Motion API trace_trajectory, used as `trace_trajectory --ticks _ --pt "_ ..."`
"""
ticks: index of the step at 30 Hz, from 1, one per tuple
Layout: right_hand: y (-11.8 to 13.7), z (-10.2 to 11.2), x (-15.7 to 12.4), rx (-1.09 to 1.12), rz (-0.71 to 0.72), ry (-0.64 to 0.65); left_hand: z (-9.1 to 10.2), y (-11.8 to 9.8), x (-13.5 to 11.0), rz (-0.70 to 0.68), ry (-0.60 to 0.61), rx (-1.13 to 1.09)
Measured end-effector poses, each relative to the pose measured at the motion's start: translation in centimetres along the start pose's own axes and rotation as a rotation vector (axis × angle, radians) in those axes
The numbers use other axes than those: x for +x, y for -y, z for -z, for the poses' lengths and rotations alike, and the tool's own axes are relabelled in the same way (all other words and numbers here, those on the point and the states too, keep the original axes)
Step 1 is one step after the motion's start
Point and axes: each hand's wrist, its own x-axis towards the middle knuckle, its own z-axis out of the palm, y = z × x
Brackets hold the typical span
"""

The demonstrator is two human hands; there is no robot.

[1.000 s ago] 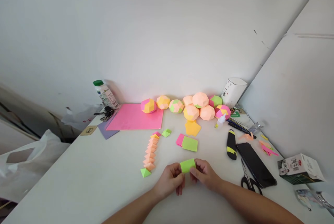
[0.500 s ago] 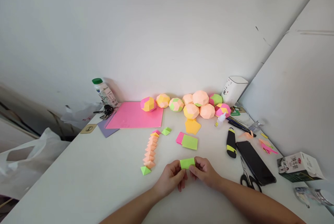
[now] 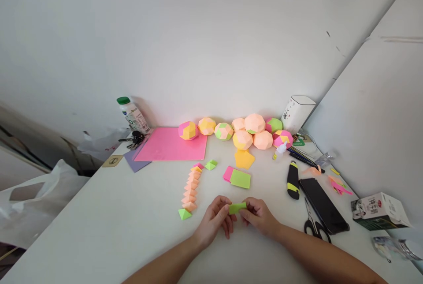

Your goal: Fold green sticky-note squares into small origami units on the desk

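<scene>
left hand [image 3: 213,220]: thumb and fingers pinch one end of the green slip [image 3: 237,207].
right hand [image 3: 259,217]: pinches the other end.
green slip: between the hands; paper, so likely feather-light, bendy, quick to crease, hardly slippery; best taken by its ends, with fingertips.
green sheet [image 3: 240,179]: beyond, overlapping a pink sheet [image 3: 228,173]; probably as light, lifted by a free edge.
folded pieces [image 3: 190,192]: in a row leftward; likely crushable, wanting a soft pinch.
balls [image 3: 263,140]: farthest, near the wall; probably hollow, better cupped than squeezed.

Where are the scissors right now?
In the head view, the scissors lie on the table's right side, beside the black phone's left edge, to the right of the right hand.
</scene>
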Motion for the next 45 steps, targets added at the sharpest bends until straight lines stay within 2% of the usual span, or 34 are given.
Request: trace_trajectory --ticks 5,12,18,22,30,33,36,38,40,45 --pt "0.1 -0.2 0.1 -0.105 0.046 0.004 -0.1 -0.4 0.1 0.000 0.055 0.077" --pt "-0.8 -0.2 0.0 -0.071 0.048 -0.021 -0.4 -0.4 0.0 -0.002 -0.010 0.083" --pt "-1.1 0.0 0.0 -0.029 0.052 0.017 -0.6 -0.6 0.0 0.008 -0.032 0.131" --pt "-0.9 -0.1 0.1 -0.068 0.043 -0.022 -0.6 -0.4 0.1 0.027 -0.063 0.139" --pt "0.0 -0.2 0.0 -0.025 0.012 -0.047 0.0 0.1 0.2 -0.009 0.076 0.094" --pt "-0.2 -0.2 0.0 0.011 0.000 -0.034 -0.2 -0.1 0.2 0.034 0.068 0.156" --pt "-0.6 -0.3 -0.2 0.060 -0.014 -0.073 -0.5 -0.2 0.3 0.070 0.016 0.197" --pt "-0.7 -0.4 -0.3 0.086 0.010 -0.104 -0.6 -0.2 0.4 0.095 -0.030 0.179" --pt "-0.8 -0.3 -0.4 0.067 0.080 -0.081 -0.7 -0.3 0.4 0.118 -0.061 0.152" --pt "-0.5 -0.1 0.0 -0.202 0.271 0.038 -0.6 -0.5 0.4 0.111 -0.063 0.119"
